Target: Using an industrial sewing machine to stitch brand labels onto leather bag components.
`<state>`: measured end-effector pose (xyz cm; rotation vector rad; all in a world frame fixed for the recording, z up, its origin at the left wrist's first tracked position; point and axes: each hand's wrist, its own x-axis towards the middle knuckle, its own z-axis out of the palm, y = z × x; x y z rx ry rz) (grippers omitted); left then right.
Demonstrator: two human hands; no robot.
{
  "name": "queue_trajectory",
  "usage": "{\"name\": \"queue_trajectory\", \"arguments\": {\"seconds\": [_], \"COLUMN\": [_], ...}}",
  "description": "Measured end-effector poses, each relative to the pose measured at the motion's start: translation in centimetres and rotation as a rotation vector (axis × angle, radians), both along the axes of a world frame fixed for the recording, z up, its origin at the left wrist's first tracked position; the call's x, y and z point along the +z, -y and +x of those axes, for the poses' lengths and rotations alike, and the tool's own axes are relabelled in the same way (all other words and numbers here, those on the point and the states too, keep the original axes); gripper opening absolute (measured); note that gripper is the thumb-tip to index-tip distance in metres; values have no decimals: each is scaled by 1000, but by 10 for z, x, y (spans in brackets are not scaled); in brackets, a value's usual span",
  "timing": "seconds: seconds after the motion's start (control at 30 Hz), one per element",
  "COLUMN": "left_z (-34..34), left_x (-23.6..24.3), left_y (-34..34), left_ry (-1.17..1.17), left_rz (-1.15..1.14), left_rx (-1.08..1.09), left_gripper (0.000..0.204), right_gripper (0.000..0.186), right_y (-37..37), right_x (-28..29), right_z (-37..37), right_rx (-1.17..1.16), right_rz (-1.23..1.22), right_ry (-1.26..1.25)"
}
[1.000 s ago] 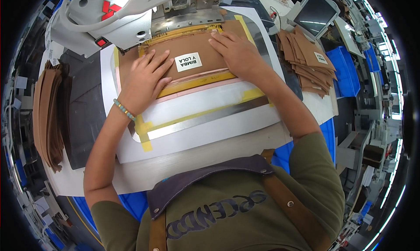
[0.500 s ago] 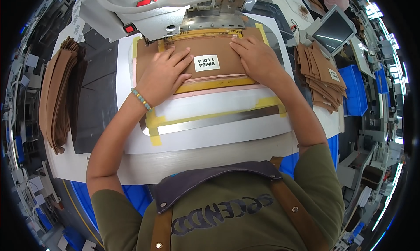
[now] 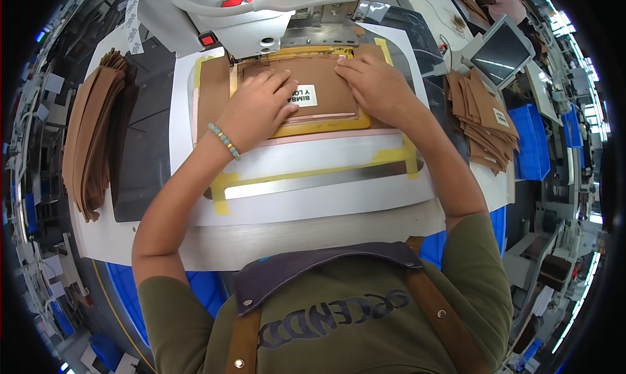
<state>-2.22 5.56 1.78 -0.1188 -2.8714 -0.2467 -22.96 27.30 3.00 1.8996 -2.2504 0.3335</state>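
Under the grey sewing machine head [image 3: 254, 31] lies a brown panel [image 3: 212, 90] with a white label [image 3: 305, 95], set in a template with a yellow frame [image 3: 306, 126] and taped edges on a white sheet [image 3: 293, 204]. My left hand [image 3: 264, 103] rests open on the panel's left half, fingertips near the frame's far part, covering part of the label. My right hand [image 3: 375, 87] lies open on the right half, slightly bent fingertips pressing near the upper right corner of the frame.
Tall brown pieces are stacked at left [image 3: 91, 133], more labelled brown pieces at right [image 3: 479, 119]. Behind these are a blue bin [image 3: 529, 142] and a small screen [image 3: 499, 51]. A person in pink [image 3: 505, 9] is at upper right. Blue bins [image 3: 430, 247] sit below the table edge.
My left hand has slid right over part of the label. The panel and template have shifted slightly left under the machine. The view has tilted, showing the person at upper right.
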Motion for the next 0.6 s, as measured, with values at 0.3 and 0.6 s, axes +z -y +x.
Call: {"name": "queue_trajectory", "arguments": {"seconds": [0.3, 0.6], "left_z": [2, 3], "left_x": [-3, -7], "left_y": [-1, 1], "left_ry": [-20, -10], "left_rz": [-36, 0], "left_rx": [-10, -15], "left_gripper": [45, 45], "right_gripper": [28, 30], "right_y": [27, 47], "right_x": [-8, -3], "right_z": [6, 21], "right_rx": [150, 149], "right_rz": [-165, -63], "right_ry": [-73, -49]}}
